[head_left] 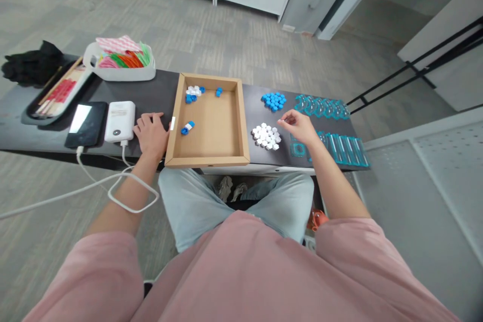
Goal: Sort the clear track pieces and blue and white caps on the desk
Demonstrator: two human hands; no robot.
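My left hand [151, 133] rests on the dark tabletop with its fingers spread, against the left wall of a shallow cardboard box [211, 162]. Inside the box lie a cluster of white and blue pieces [193, 93], a pair of blue pieces [219, 92] and a joined blue-and-white piece [187, 128]. My right hand [298, 125] hovers right of the box, thumb and fingers pinched together; what they hold is too small to make out. Just beside it are a pile of white hexagonal pieces [266, 136] and a pile of blue pieces [273, 101].
Clear teal plastic parts [322, 106] stand in a row at the right, with teal tube-like parts [345, 149] nearer me. On the left are a white power bank [119, 121] with cables, a phone [86, 124], a grey tray [60, 95], a white basket [124, 74] and black cloth [32, 64].
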